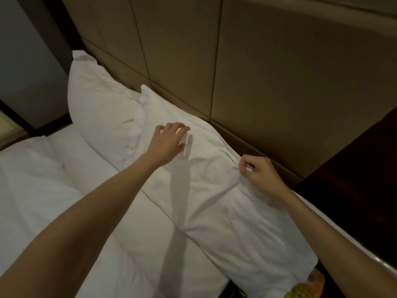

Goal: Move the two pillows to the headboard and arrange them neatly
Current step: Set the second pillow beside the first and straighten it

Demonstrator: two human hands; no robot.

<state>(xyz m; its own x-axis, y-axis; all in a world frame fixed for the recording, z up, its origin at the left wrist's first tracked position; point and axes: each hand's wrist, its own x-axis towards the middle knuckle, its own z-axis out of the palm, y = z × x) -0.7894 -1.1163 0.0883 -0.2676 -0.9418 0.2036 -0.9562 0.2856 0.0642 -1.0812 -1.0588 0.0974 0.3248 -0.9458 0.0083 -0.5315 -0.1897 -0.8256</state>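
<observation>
Two white pillows lie along the tan padded headboard (268, 82). The far pillow (98, 108) sits at the left, its corner up against the headboard. The near pillow (214, 190) stretches from the middle toward me and touches the far one. My left hand (169, 140) hovers over the near pillow's far end with fingers spread, holding nothing. My right hand (257, 173) pinches a fold of the near pillow's cover at its headboard-side edge.
A white duvet (43, 190) covers the bed at the left. A dark wooden bedside unit (354, 168) stands at the right, close to the near pillow's end. A yellow and orange item (309, 287) lies below the bed's edge.
</observation>
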